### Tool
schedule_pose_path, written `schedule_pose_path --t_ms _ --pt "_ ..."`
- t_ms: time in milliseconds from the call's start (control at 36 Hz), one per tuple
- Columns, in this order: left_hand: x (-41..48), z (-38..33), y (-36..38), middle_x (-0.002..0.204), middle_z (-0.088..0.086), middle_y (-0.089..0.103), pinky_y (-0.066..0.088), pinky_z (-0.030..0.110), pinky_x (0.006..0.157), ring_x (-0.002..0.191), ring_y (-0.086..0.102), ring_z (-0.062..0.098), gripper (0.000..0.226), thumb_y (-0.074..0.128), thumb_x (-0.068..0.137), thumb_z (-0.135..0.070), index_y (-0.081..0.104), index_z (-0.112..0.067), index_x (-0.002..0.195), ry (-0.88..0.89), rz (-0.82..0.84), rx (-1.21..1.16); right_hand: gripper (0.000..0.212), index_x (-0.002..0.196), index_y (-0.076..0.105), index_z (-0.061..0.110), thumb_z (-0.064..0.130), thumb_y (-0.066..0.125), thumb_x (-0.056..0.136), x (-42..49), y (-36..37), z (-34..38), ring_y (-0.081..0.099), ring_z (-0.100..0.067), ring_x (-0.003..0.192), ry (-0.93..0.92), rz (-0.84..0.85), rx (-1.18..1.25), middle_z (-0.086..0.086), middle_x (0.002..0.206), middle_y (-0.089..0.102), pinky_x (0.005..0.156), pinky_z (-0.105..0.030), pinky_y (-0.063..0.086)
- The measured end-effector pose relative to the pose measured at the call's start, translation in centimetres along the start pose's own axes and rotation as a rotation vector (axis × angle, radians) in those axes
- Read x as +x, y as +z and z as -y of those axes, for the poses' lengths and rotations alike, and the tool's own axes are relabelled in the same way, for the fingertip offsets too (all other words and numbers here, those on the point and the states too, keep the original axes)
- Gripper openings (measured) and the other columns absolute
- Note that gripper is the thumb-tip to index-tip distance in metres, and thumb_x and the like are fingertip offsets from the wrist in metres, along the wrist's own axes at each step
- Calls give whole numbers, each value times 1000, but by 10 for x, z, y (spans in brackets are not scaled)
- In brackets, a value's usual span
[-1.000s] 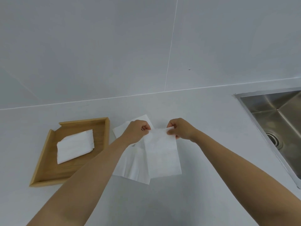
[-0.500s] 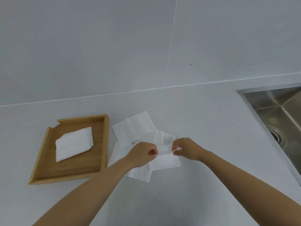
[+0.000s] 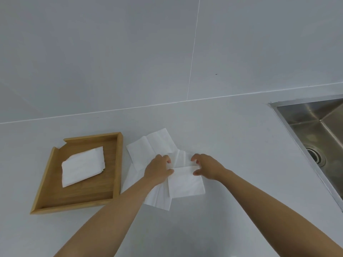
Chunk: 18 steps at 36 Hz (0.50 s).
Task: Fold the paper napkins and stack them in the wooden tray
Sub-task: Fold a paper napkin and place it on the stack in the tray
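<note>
A folded white napkin (image 3: 186, 181) lies on top of a loose pile of unfolded napkins (image 3: 150, 147) on the white counter. My left hand (image 3: 157, 170) rests at the folded napkin's upper left corner, fingers spread. My right hand (image 3: 207, 166) hovers at its upper right corner, fingers apart and curled. Neither hand pinches the paper. To the left stands the wooden tray (image 3: 116, 164), with a small stack of folded napkins (image 3: 82, 166) lying in it.
A steel sink (image 3: 319, 134) with a drain is sunk into the counter at the right. A white tiled wall rises behind the counter (image 3: 232, 127).
Both hands brought the held napkin's top edge down toward me, folding it in half onto the pile. They then let go and opened their fingers.
</note>
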<state>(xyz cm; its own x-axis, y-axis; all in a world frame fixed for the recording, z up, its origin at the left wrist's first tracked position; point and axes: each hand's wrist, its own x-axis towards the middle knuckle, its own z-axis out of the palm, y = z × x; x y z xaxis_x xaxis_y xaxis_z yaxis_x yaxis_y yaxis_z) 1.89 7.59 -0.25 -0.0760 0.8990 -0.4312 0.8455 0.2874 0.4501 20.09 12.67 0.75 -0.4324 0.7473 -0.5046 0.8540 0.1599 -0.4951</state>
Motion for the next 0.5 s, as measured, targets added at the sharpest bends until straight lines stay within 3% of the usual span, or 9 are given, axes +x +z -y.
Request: schedule_pose_path --t_ms 139,361,417,500 --pt "9 -4 7 118 10 49 41 29 81 106 51 25 39 66 77 -27 50 -12 110 -33 54 67 45 116 49 15 21 70 77 13 9 3 44 -24 115 38 -21 -108 -8 124 49 92 -36 44" --pt "7 -14 10 109 7 55 43 36 90 102 54 25 14 63 79 -17 61 -12 91 -20 16 144 25 90 55 11 22 71 75 15 13 -2 44 -24 110 66 -38 -135 -8 113 50 87 -33 44" --pt "4 -15 9 93 0 57 41 34 87 95 56 23 6 59 79 -13 58 -19 78 -13 7 122 20 80 48 14 20 67 77 10 12 -2 46 -24 104 64 -53 -117 -7 102 51 81 -31 43" --pt "-2 -14 7 61 -12 42 29 29 78 77 50 18 34 52 80 -10 34 -26 56 -27 -17 45 20 71 44 17 18 62 79 3 10 0 47 -19 79 78 -92 -23 -2 85 49 62 -25 38"
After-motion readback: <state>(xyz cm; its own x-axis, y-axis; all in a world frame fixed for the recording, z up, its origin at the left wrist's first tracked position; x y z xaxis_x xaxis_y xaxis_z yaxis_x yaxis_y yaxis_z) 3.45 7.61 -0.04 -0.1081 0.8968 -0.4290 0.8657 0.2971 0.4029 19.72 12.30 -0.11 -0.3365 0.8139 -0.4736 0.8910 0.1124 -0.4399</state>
